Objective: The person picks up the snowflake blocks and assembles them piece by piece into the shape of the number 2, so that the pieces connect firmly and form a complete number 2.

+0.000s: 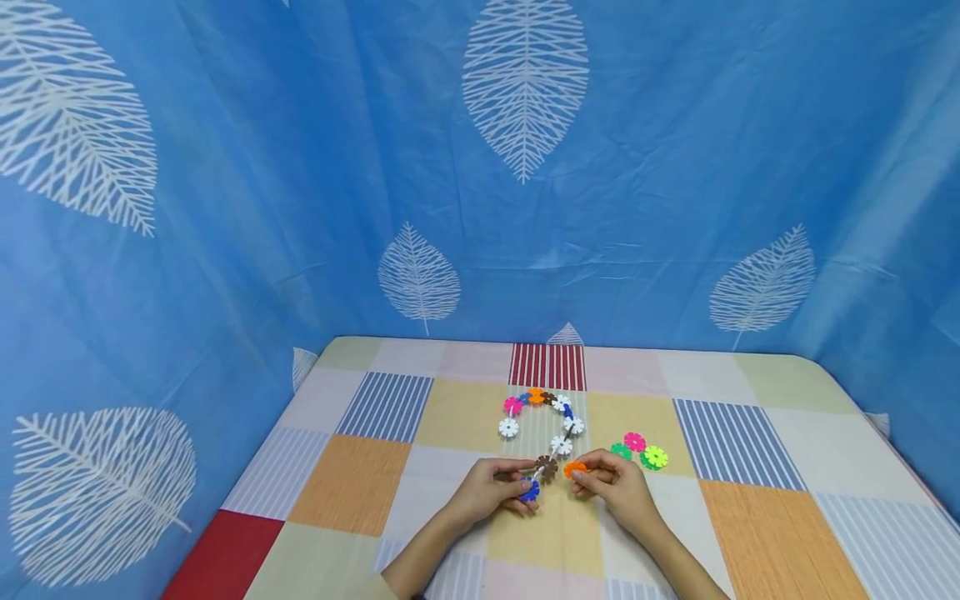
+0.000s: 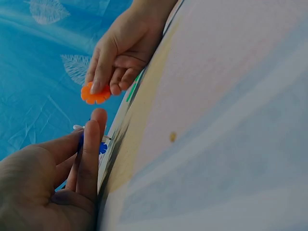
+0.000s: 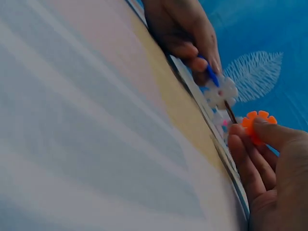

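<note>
A curved chain of flower-shaped interlocking discs lies on the table, with a white disc point(image 1: 562, 446) and a brown disc point(image 1: 546, 468) toward its near end. My left hand point(image 1: 491, 490) pinches the blue disc point(image 1: 529, 490) at that end, beside a white disc point(image 3: 222, 92) seen edge-joined to it in the right wrist view. Between thumb and fingers my right hand point(image 1: 617, 487) holds an orange disc point(image 1: 575, 470), just right of the brown one. In the left wrist view the orange disc point(image 2: 95, 93) is apart from the left hand's fingertips point(image 2: 99, 117).
Right of the chain lie several loose discs, among them a pink disc point(image 1: 634, 442), a yellow disc point(image 1: 656, 456) and a green disc point(image 1: 620, 451). A patchwork cloth point(image 1: 442, 417) covers the table. Blue curtains point(image 1: 637, 208) with white leaf prints hang behind and at both sides.
</note>
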The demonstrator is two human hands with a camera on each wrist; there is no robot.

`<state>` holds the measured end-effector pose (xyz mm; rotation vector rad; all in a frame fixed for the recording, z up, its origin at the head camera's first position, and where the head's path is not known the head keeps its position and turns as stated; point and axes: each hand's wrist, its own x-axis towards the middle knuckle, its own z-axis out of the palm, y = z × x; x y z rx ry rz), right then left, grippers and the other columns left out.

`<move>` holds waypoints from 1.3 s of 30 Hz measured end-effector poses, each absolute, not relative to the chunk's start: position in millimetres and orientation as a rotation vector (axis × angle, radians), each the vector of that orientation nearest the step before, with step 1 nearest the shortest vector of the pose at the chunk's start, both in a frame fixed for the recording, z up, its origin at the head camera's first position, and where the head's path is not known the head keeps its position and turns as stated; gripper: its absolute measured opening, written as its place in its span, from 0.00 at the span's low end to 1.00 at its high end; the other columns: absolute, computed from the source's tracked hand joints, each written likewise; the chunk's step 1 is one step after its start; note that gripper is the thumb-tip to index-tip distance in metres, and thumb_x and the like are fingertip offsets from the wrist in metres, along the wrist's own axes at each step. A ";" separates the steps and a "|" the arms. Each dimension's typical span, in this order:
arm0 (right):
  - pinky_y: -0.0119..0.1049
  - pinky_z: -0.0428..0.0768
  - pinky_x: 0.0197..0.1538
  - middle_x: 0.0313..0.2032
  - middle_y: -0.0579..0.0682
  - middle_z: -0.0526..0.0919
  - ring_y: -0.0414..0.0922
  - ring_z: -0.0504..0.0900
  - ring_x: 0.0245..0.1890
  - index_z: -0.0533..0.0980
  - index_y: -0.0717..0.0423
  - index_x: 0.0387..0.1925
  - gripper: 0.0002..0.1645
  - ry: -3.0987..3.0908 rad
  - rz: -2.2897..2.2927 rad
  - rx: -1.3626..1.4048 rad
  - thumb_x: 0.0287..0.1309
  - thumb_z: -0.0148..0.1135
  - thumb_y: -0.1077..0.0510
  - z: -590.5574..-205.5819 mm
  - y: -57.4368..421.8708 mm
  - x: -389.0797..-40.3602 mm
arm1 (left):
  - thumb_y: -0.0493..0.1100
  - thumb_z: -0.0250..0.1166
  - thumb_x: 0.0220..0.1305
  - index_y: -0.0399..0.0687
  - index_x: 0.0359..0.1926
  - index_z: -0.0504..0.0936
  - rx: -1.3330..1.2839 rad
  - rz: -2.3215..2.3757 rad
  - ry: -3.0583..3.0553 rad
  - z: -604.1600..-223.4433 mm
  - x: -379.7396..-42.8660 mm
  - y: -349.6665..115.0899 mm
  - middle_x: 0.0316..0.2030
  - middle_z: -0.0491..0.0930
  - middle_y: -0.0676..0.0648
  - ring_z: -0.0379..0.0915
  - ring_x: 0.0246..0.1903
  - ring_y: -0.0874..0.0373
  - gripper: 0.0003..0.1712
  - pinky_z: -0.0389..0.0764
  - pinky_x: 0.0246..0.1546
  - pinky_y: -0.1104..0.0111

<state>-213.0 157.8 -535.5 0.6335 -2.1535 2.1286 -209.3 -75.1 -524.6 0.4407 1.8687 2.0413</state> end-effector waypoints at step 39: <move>0.39 0.82 0.28 0.27 0.61 0.82 0.51 0.83 0.24 0.77 0.68 0.31 0.05 -2.276 1.891 0.789 0.50 0.62 0.72 -507.7 123.4 -193.1 | 0.30 0.60 0.59 0.30 0.53 0.74 0.325 2.085 1.809 -521.8 -211.2 -72.5 0.24 0.75 0.44 0.80 0.20 0.54 0.19 0.82 0.25 0.67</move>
